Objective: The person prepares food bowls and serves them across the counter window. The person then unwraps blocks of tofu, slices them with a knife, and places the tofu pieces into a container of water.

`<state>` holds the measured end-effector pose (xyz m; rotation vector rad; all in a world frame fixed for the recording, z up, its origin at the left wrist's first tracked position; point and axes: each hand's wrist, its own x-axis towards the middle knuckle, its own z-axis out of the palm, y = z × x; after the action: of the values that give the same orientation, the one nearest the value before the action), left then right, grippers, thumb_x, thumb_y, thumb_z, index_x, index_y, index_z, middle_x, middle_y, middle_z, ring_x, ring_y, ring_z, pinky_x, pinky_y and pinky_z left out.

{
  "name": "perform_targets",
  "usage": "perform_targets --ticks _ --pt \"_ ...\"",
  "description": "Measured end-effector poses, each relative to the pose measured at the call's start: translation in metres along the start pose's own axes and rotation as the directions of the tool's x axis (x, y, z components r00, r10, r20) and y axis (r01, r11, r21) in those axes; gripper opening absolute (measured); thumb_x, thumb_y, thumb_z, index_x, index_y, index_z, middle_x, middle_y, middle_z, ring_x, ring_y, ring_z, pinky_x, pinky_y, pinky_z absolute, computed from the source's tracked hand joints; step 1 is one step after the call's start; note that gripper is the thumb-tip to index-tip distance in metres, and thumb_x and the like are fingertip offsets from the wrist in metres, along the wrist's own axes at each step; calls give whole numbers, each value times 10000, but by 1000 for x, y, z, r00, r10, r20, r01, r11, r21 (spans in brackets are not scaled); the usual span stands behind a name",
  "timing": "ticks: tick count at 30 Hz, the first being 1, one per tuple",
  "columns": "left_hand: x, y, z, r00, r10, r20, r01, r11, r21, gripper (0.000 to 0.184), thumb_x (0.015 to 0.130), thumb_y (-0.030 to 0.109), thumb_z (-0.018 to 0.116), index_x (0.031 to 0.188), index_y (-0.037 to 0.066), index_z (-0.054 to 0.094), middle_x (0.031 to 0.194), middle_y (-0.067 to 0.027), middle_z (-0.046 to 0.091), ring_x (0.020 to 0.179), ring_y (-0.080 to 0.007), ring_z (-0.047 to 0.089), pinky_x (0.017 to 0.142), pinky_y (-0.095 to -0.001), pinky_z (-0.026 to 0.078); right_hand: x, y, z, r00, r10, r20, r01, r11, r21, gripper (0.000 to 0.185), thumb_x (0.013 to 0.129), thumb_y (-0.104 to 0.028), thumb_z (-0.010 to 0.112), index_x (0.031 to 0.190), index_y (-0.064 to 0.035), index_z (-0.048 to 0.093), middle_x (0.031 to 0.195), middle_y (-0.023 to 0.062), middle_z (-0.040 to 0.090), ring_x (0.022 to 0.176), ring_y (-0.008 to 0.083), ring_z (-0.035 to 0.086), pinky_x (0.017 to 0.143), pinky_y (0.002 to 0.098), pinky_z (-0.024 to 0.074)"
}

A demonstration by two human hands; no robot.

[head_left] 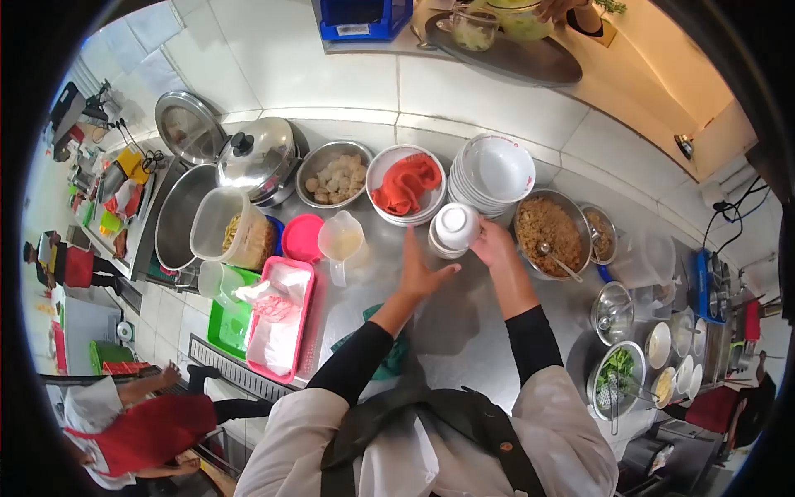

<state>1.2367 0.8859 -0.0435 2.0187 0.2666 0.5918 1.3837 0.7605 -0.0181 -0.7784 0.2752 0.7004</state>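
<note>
My right hand (494, 246) has its fingers on the side of a small white bowl (455, 222), which is turned upside down. Directly below it, more small white bowls (444, 247) stand stacked; whether the upper one is lifted off them, I cannot tell. My left hand (421, 272) is just left of this stack, thumb and fingers apart, holding nothing. Behind are a tall stack of large white bowls (497, 170) and, to its left, white bowls (377, 170) with a red cloth (406, 184) in the top one.
A metal bowl of brown fried rice (551, 232) with a spoon stands at right. Left are a plastic jug (342, 242), a pink tray (281, 323) and a lidded pot (258, 157). A green cloth (389, 356) lies before me. A person in a red apron (157, 422) stands at left.
</note>
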Motion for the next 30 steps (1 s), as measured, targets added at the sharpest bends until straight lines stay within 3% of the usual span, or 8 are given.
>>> perform_targets --ticks 3,5,7,8,11,16,24,30 --pt "-3 7 -18 967 -257 -2 238 900 -365 981 762 432 730 1451 32 156 1460 -152 274 1292 -341 370 1021 -529 321 -15 7 10 993 -106 -54 108 993 37 312 972 -144 419 1203 51 496 1182 181 562 1101 239 556 959 390 463" --pt "0 49 -49 796 -558 234 561 536 -631 800 843 480 632 1437 105 250 1423 -117 350 1265 -315 417 983 -480 401 -40 24 37 927 -358 108 361 779 -513 291 968 -168 440 1161 24 543 1106 159 598 1030 231 592 911 375 481" --pt "4 39 -74 740 -441 508 628 182 -757 684 886 542 512 1394 125 327 1360 -100 434 1204 -306 482 951 -480 435 -75 56 62 829 -410 379 530 362 -767 229 950 -188 494 1042 -14 611 957 110 642 872 202 633 792 334 498" --pt "7 34 -86 714 -334 616 651 -6 -759 646 907 573 451 1373 135 365 1329 -91 476 1174 -302 515 936 -480 452 -111 52 95 909 -79 410 386 530 -755 175 937 -155 546 1029 -23 615 974 79 652 906 136 596 761 287 477" --pt "2 25 -112 801 -388 457 518 66 -853 644 914 624 351 1325 132 419 1252 -86 548 1091 -304 577 891 -480 499 -89 67 120 556 -310 771 819 48 -572 187 893 -143 595 1025 -10 604 955 114 641 879 215 609 764 318 478" --pt "-24 29 -148 841 -238 485 468 -129 -874 789 835 606 468 1399 74 322 1345 -254 436 1132 -484 511 744 -486 572 38 61 138 442 -491 751 352 -675 -648 306 764 -211 706 1033 -84 637 997 149 597 924 344 573 815 421 487" --pt "-24 58 -187 897 -306 320 350 48 -936 672 871 435 492 1405 63 321 1395 -156 417 1231 -296 481 981 -473 441 -99 3 192 590 -488 644 744 18 -668 247 801 -164 692 972 0 623 854 140 651 778 306 640 665 349 508" --pt "-16 92 -142 957 -265 121 201 298 -933 347 988 214 410 1289 46 450 1175 -122 557 1076 -214 559 934 -342 465 -158 79 157 343 -177 922 838 -385 -386 324 740 -86 595 1042 30 574 1123 231 550 1075 392 507 941 483 396"
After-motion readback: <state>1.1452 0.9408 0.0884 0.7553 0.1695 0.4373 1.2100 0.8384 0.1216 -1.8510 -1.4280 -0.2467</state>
